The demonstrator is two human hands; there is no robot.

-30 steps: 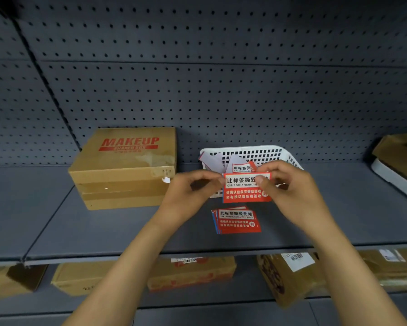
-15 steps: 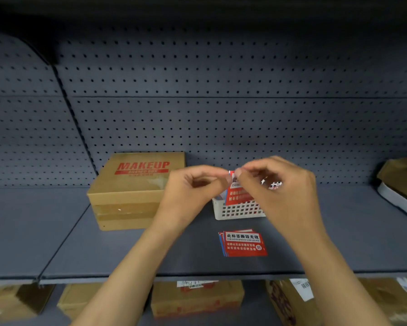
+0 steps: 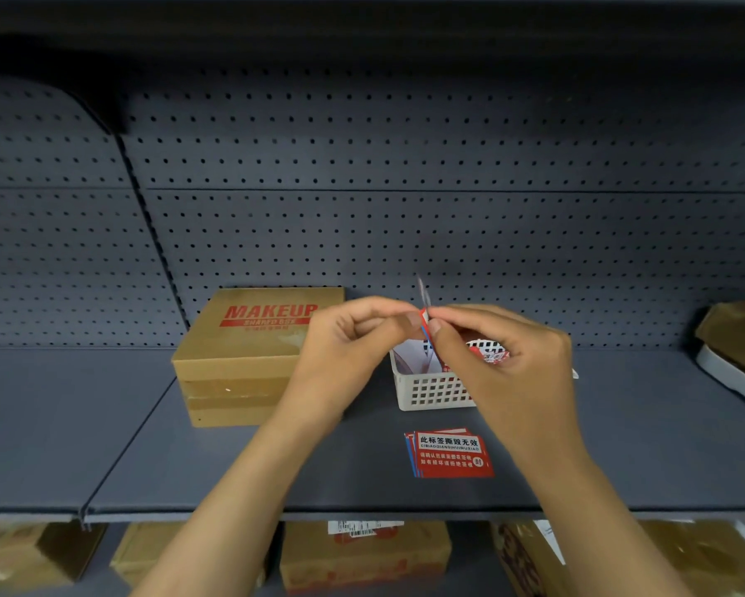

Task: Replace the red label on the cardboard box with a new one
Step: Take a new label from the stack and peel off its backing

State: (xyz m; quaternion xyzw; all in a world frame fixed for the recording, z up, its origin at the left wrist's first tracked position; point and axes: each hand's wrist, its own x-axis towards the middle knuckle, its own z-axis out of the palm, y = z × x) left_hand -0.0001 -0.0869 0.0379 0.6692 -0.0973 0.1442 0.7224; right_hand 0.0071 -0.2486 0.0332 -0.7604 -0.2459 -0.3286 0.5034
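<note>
Head view. A dark grey metal shelf (image 3: 241,471) runs across the frame, backed by a grey perforated back panel (image 3: 405,165) whose seams divide it into sections. On the shelf, left of centre, stands the cardboard box (image 3: 250,359), printed "MAKEUP" in red on its lid; no red label is visible on its front face. Just right of the box sits a white perforated basket (image 3: 431,392) holding scraps of paper. In front of the basket, near the shelf edge, lies a small stack of red labels (image 3: 450,452) with white print.

Above the basket, the left hand (image 3: 345,359) and right hand (image 3: 504,364) meet at their fingertips, both pinching a single red label (image 3: 425,327) held edge-on; a thin pale strip rises from it, and whether this is backing paper cannot be told. The right hand also encloses a crumpled red-and-white scrap (image 3: 489,354).

At the far right edge a brown object rests on a white tray (image 3: 733,372). Below the shelf, further cardboard boxes (image 3: 362,553) occupy a lower tier.
</note>
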